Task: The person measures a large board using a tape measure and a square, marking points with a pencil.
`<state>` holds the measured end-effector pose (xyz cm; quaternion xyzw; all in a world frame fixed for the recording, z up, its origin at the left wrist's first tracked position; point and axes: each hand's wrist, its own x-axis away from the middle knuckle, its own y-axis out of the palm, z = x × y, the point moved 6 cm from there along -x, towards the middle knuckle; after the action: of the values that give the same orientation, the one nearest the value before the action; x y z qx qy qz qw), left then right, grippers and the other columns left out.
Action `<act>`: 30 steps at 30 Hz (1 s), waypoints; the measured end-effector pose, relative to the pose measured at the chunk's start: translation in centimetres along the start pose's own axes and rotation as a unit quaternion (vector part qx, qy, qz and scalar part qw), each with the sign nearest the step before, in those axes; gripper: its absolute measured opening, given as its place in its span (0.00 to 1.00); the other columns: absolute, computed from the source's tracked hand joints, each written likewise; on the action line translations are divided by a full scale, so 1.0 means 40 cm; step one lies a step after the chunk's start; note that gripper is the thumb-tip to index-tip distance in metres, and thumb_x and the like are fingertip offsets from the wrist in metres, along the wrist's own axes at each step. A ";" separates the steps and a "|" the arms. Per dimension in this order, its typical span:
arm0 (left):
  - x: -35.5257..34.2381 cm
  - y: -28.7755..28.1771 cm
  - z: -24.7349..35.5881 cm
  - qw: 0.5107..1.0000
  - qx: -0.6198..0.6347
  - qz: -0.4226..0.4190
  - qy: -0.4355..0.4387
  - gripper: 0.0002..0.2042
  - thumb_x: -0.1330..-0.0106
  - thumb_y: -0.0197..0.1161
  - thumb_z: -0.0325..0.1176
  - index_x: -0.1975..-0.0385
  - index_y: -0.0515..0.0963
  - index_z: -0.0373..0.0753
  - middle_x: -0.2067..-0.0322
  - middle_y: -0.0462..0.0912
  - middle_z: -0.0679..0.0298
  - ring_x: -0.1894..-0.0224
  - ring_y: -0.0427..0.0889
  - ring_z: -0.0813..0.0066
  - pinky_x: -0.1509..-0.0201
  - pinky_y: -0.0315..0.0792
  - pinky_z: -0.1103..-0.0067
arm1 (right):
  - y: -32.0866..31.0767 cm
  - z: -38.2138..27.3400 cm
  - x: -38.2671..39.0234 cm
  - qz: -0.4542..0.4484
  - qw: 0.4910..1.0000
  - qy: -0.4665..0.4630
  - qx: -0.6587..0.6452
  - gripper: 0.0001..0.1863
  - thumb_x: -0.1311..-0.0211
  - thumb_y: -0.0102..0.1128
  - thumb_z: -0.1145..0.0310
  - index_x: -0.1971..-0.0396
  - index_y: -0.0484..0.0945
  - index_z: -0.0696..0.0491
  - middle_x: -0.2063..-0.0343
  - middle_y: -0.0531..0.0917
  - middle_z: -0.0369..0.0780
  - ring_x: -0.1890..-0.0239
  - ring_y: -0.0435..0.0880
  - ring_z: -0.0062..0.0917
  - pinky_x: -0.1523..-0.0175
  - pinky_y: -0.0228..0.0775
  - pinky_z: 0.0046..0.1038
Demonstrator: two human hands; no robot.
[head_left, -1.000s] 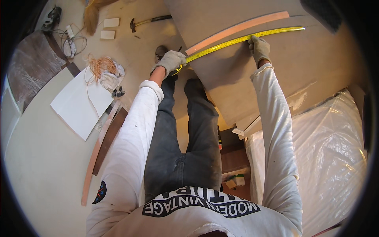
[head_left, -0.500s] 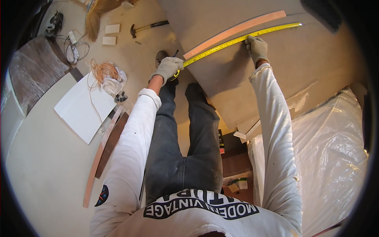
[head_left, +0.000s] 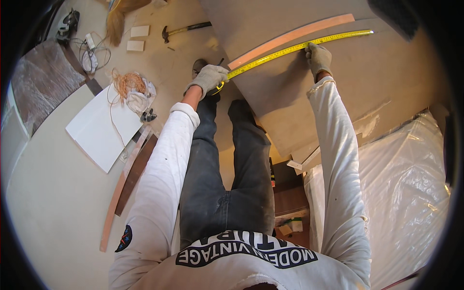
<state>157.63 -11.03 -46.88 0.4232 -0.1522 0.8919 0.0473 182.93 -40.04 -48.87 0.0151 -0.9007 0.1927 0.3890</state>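
My left hand (head_left: 210, 79), in a grey work glove, is closed around the case of a yellow tape measure (head_left: 270, 56). A thin dark stick, perhaps a pencil, pokes up beside its fingers. The blade runs out to the right over a large brown board (head_left: 290, 101). My right hand (head_left: 319, 59), gloved too, pinches the blade's lower edge a little past its middle; the thumb side is partly hidden. Just beyond the blade, roughly alongside it, lies a long orange-pink strip (head_left: 295, 39) on the board. The blade's end reaches past the strip's right end.
A hammer (head_left: 186, 31) and two small white blocks (head_left: 136, 45) lie on the floor beyond. To the left are a white panel (head_left: 104, 128) with tangled orange string (head_left: 129, 83), and long narrow strips (head_left: 113, 205). Clear plastic sheeting (head_left: 396, 193) covers something at right.
The whole scene has shifted slightly rightward in the picture. Both hands keep the same hold on the tape measure, which stays stretched beside the strip.
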 end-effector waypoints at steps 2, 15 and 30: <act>-0.007 0.001 -0.004 1.000 -0.019 -0.002 0.016 0.13 0.50 0.65 0.35 0.65 0.85 0.38 0.66 0.86 0.54 0.64 0.83 0.62 0.56 0.75 0.75 | -0.001 0.002 -0.003 0.008 1.000 0.008 0.005 0.07 0.39 0.61 0.67 0.72 0.81 0.54 0.79 0.82 0.35 0.84 0.75 0.17 0.80 0.65 0.20; -0.011 0.009 -0.017 0.999 0.004 0.022 -0.035 0.13 0.49 0.64 0.35 0.65 0.86 0.39 0.67 0.86 0.57 0.64 0.83 0.64 0.55 0.75 0.75 | -0.084 0.004 0.004 -0.021 0.998 -0.031 0.046 0.11 0.41 0.65 0.62 0.65 0.83 0.53 0.78 0.82 0.33 0.84 0.72 0.14 0.80 0.61 0.19; -0.015 0.011 -0.011 0.998 -0.061 0.032 0.013 0.12 0.49 0.64 0.30 0.65 0.85 0.34 0.69 0.87 0.58 0.65 0.83 0.70 0.55 0.74 0.78 | -0.428 0.802 0.830 -0.137 0.959 0.182 0.171 0.11 0.37 0.61 0.62 0.71 0.82 0.55 0.82 0.79 0.34 0.81 0.76 0.16 0.75 0.66 0.22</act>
<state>157.61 -11.29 -47.71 0.4024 -0.2194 0.8875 0.0471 140.54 -63.33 -39.68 0.1691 -0.7575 0.2885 0.5607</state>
